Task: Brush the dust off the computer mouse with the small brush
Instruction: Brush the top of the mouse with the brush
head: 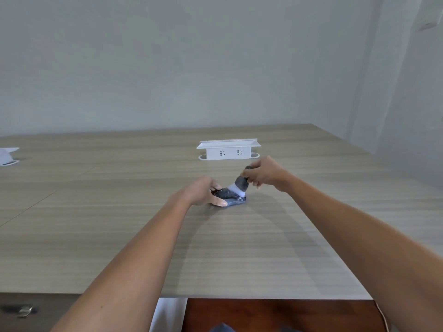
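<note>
A dark grey computer mouse [227,194] lies on the wooden table [119,236], speckled with pale dust. My left hand [203,190] grips its left side, thumb along the near edge. My right hand [265,173] holds a small brush [240,184] with a dark grey handle and whitish bristles. The brush tilts down to the left, and its bristles rest on the right end of the mouse. The handle's upper part is hidden in my fingers.
A white pop-up socket box [228,149] stands on the table just behind my hands. Another white fitting [7,156] sits at the far left edge. The table's near edge runs across the bottom, with a drawer knob [24,310] below it.
</note>
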Demonstrator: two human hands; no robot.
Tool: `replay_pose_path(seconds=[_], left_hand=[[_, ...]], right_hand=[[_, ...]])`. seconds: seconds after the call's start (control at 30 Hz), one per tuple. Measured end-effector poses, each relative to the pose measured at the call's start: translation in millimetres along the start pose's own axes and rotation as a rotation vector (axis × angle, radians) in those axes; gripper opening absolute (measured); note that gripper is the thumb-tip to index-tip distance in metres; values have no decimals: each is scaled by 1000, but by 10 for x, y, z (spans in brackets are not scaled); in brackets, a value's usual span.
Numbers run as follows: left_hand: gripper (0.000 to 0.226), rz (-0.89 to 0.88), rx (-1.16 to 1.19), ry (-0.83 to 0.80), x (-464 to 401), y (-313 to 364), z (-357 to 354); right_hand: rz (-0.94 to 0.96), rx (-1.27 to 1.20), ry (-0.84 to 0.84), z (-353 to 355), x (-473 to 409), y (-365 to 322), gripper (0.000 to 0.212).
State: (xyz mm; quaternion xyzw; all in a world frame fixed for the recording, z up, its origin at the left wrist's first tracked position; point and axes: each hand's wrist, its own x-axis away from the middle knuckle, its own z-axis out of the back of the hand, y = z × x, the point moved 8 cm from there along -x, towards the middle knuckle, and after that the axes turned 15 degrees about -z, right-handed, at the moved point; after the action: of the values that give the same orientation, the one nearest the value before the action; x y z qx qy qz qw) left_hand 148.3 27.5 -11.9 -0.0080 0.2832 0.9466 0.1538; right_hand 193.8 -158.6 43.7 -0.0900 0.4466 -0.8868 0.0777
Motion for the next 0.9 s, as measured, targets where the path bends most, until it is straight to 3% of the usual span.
replay_pose_path(seconds=[0.1,0.23,0.4,0.53,0.67,0.8,0.9], left_hand=[[32,-31,22,-15,5,33,-19],[36,-16,32,6,19,1,-7],[31,-56,76,-2,35,52,-19],[46,-34,107,41,30,-19,-13],[38,-48,129,16,27,17,-26],[39,-42,120,18,20,11,-23],[38,-27,126,16,22,4,-28]], right_hand=[[-12,114,136,88,-46,32,15],[-9,-47,37,46,-3,29,14],[-27,91,142,93,-10,61,17],[-1,-32,43,8,54,39,15],[15,159,123,19,70,5,18],[35,74,114,34,84,-57,18],[31,176,88,-18,97,-46,17]])
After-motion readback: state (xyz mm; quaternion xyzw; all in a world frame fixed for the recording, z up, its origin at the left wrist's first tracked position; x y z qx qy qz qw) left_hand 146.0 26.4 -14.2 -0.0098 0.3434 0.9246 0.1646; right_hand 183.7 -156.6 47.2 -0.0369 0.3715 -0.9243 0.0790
